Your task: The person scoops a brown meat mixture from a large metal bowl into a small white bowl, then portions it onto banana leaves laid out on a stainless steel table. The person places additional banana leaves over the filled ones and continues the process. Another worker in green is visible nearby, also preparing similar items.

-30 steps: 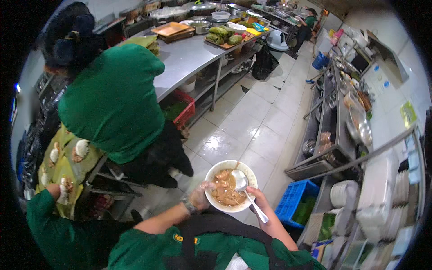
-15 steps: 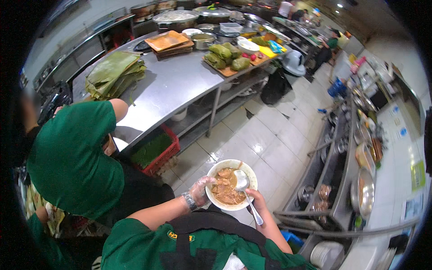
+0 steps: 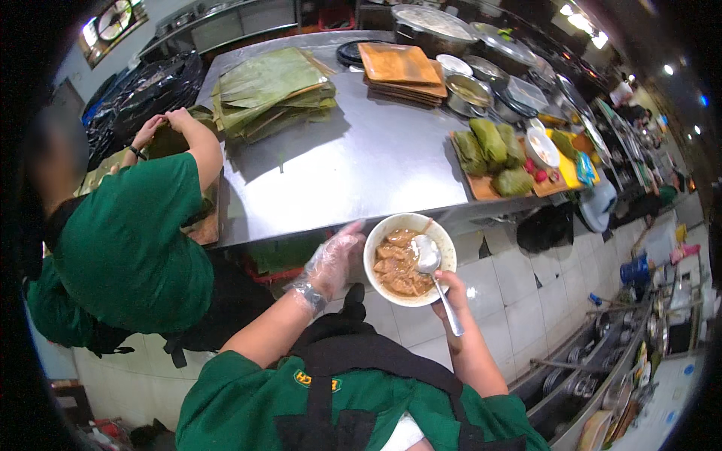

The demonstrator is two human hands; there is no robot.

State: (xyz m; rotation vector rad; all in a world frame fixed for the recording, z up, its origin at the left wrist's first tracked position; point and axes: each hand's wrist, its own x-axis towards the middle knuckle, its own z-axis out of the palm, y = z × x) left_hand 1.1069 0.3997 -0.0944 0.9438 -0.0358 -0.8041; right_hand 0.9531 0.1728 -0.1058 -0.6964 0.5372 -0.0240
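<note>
Stretching across the upper middle, a steel table (image 3: 361,177) takes up most of the space; at its left a co-worker in a green shirt (image 3: 143,240) bends, both arms reaching forward; on the table's far left part lies a stack of broad green leaves (image 3: 267,83); at its right end sits a wooden tray (image 3: 481,188) bearing leaf-wrapped parcels (image 3: 490,143); farther back are piled square brown trays (image 3: 398,64).

Nearer, a white bowl (image 3: 371,259) of brown chunky stew (image 3: 396,269) is held up before the table's near edge, above the tiled floor (image 3: 496,301); the clear-gloved left hand (image 3: 337,259) is just beside the bowl's left rim, its fingers extended, though whether a fingertip touches it I cannot tell; the bare right hand (image 3: 453,289) grips the bowl's lower right edge, thumb by the spoon handle, the other fingers mostly hidden; the metal spoon (image 3: 429,259) rests with its head in the stew, its handle slanting out over the rim toward the lower right; a dark wristband (image 3: 310,295) circles the left wrist.
</note>
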